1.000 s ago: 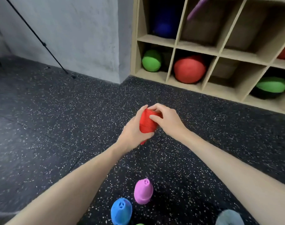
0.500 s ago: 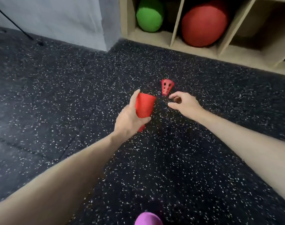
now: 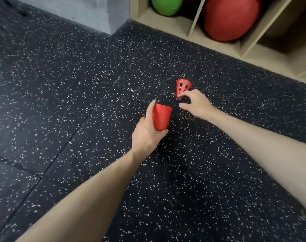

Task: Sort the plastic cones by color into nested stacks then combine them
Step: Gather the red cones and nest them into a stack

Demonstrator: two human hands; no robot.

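A: Head camera first. Where are the red cones?

B: There is a stack of red cones (image 3: 161,117) held up over the floor. The left hand (image 3: 147,135) holds it. The thumb lies up along the left side of the stack, and the other fingers curl round it from below.

A: Is there another one?

B: Yes. One red cone with holes (image 3: 182,87) sits on the floor, just past the stack. Its wide end is up and it leans a bit.

A: What about the right hand?

B: The right hand (image 3: 195,103) reaches to that cone. Its fingers are bent and partly open. The fingertips touch the low end of the cone, but it is hard to tell if they have a grip on it. The thumb sticks out toward the stack, and a small gap lies between them.

A: And around them?

B: A black floor with white specks (image 3: 78,102). At the back stands a tan shelf (image 3: 192,23) with a green ball (image 3: 166,5) in one box and a red ball (image 3: 230,18) in the next. A grey wall (image 3: 89,11) is to the left of it.
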